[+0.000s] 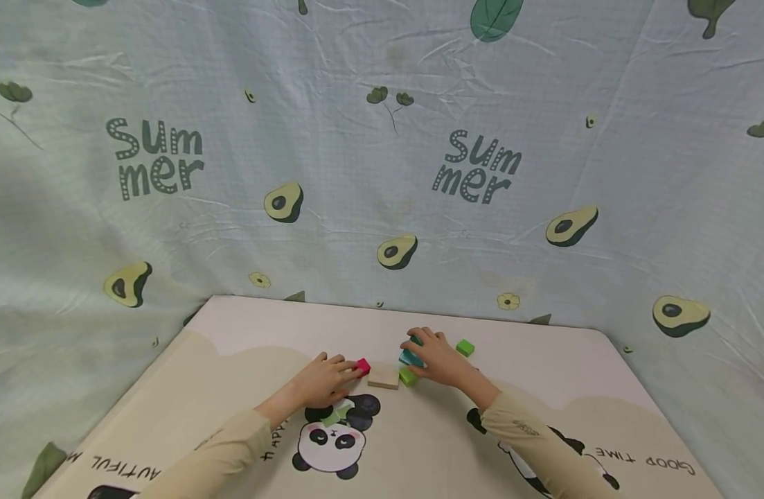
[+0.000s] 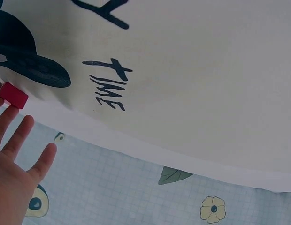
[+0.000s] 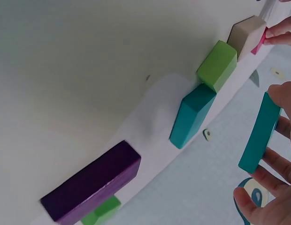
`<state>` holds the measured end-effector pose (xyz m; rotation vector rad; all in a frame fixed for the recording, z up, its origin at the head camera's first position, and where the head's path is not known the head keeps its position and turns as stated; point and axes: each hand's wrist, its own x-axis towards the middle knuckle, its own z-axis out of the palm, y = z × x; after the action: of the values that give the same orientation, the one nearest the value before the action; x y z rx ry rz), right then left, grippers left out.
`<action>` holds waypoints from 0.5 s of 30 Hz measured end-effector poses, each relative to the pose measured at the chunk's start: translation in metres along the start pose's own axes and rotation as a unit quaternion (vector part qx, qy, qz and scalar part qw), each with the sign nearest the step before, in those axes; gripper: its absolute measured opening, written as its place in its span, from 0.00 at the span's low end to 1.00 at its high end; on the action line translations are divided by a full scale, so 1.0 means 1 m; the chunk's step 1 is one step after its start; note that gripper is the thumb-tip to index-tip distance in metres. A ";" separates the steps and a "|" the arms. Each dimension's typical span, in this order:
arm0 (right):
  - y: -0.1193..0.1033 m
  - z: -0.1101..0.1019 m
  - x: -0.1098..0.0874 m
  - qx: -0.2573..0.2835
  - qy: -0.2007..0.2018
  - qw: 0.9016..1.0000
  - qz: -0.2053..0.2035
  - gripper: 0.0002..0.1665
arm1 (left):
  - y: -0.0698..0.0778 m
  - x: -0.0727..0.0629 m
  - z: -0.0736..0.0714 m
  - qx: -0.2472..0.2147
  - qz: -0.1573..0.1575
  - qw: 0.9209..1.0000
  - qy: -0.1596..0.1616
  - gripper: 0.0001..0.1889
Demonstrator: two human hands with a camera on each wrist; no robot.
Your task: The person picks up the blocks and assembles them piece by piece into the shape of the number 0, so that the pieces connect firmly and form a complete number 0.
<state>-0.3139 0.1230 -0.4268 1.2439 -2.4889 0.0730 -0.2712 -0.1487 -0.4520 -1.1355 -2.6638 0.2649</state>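
Observation:
My left hand (image 1: 325, 380) pinches a small red block (image 2: 14, 95) between thumb and fingers, with its other fingers spread. That block is beside a plain wooden block (image 3: 247, 36) on the table. Gripped by my right hand (image 1: 440, 359) is a teal block (image 3: 261, 133), raised off the tabletop. Under that hand a second teal block (image 3: 193, 115) touches a light green block (image 3: 218, 65), which stands next to the wooden one. The left hand (image 2: 14, 178) covers part of the red block.
A dark purple block (image 3: 91, 184) lies right of the row, mostly hidden by the right arm in the head view. Behind it sits another green block (image 1: 465, 348). Past the table's (image 1: 244, 319) far edge hangs a printed curtain (image 1: 332, 138).

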 end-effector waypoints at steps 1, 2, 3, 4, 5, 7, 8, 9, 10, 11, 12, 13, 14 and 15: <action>0.000 0.002 0.003 0.004 -0.002 1.000 0.003 0.21 | 0.000 0.000 0.000 0.000 -0.002 1.000 -0.002 0.22; -0.001 0.004 0.006 0.008 -0.004 1.000 0.006 0.21 | 0.000 0.000 -0.001 -0.001 -0.004 1.000 -0.004 0.22; -0.001 0.007 0.008 0.012 -0.006 1.000 0.010 0.21 | 0.000 0.000 -0.001 0.000 -0.005 1.000 -0.007 0.22; -0.001 0.009 0.011 0.015 -0.009 1.000 0.013 0.21 | 0.000 0.000 -0.002 0.001 -0.006 1.000 -0.008 0.22; -0.001 0.011 0.014 0.020 -0.010 1.000 0.015 0.21 | 0.000 0.000 -0.002 0.003 -0.006 1.000 -0.009 0.22; -0.002 0.015 0.018 0.031 -0.016 0.999 0.018 0.21 | 0.000 0.001 -0.003 0.005 -0.005 1.000 -0.010 0.22; -0.003 0.016 0.020 0.038 -0.020 0.999 0.021 0.21 | 0.000 0.001 -0.003 0.006 -0.004 1.000 -0.012 0.22; -0.003 0.018 0.022 0.042 -0.025 0.999 0.024 0.21 | 0.000 0.001 -0.003 0.008 -0.004 1.000 -0.013 0.22; -0.004 0.019 0.024 0.048 -0.031 0.998 0.027 0.21 | 0.000 0.001 -0.003 0.008 -0.004 1.000 -0.013 0.22; -0.004 0.020 0.025 0.052 -0.038 0.997 0.031 0.21 | 0.000 0.001 -0.003 0.009 -0.004 1.000 -0.013 0.22; -0.004 0.022 0.026 0.056 -0.045 0.997 0.035 0.21 | 0.000 0.001 -0.003 0.009 -0.004 1.000 -0.014 0.22; -0.005 0.023 0.028 0.058 -0.050 0.996 0.039 0.21 | 0.000 0.001 -0.003 0.009 -0.004 1.000 -0.013 0.22; -0.005 0.025 0.029 0.060 -0.056 0.996 0.042 0.21 | 0.000 0.001 -0.003 0.010 -0.004 1.000 -0.013 0.22; -0.005 0.027 0.030 0.059 -0.060 0.995 0.045 0.21 | 0.000 0.001 -0.003 0.010 -0.004 1.000 -0.012 0.22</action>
<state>-0.3342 0.0915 -0.4423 1.2147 -2.6794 0.1753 -0.2706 -0.1479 -0.4490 -1.1214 -2.6808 0.3053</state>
